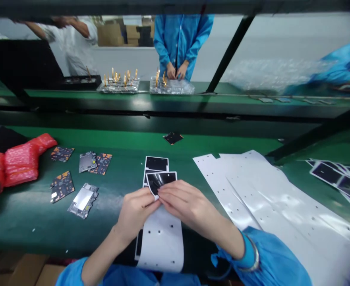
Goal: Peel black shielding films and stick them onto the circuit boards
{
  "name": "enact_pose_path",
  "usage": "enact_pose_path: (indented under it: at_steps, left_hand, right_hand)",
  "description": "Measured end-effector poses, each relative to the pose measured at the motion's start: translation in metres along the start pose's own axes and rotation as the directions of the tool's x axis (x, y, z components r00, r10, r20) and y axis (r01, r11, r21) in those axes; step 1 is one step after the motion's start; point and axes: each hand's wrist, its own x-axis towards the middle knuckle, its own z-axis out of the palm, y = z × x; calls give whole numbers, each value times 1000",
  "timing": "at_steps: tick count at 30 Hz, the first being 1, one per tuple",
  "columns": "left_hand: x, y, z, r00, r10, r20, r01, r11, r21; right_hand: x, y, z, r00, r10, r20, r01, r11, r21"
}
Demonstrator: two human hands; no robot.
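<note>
In the head view, the strip (163, 242) is in front of the person, on and a little above the tabletop (112, 220). Its long axis goes from near the body to the far side, almost straight, and passes between the two forearms. Its far end carries a black patch (166, 178), folded up just beyond the fingertips.

The left hand (136, 209) comes from the left side; its fingers are nearly closed, pinching the strip at the left corner of the patch. The right hand (186, 200) crosses from the right, fingers together and bent, with the tips touching the patch. Both are at the strip, so neither is clearly nearer. The fingers hide the contact, so perhaps the right hand also grips the edge, but I cannot tell surely.
</note>
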Motion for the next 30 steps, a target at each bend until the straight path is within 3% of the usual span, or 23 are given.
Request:
enact_pose_path:
  at_steps: [10, 16, 22, 27, 30]
  left_hand:
    - [26, 8, 4, 1000, -21, 0, 21, 991, -134]
    - [31, 15, -1, 995, -2, 95, 8, 998, -66]
    - [29, 17, 0, 996, 12, 93, -9, 999, -36]
    - [30, 17, 0, 996, -2, 94, 9, 997, -75]
    - [29, 17, 1, 992, -85, 96, 93, 992, -90]
  right_hand:
    - [3, 7, -6, 971, 148, -189, -137, 988, 67]
    - [-5, 14, -16, 989, 78, -123, -75, 997, 26]
    - [-5, 8, -13, 991, 42, -127, -51, 996, -70]
    - [-1, 6, -4, 980, 95, -172, -103, 994, -35]
    - [-1, 9, -2, 955, 216, -202, -209, 976, 57]
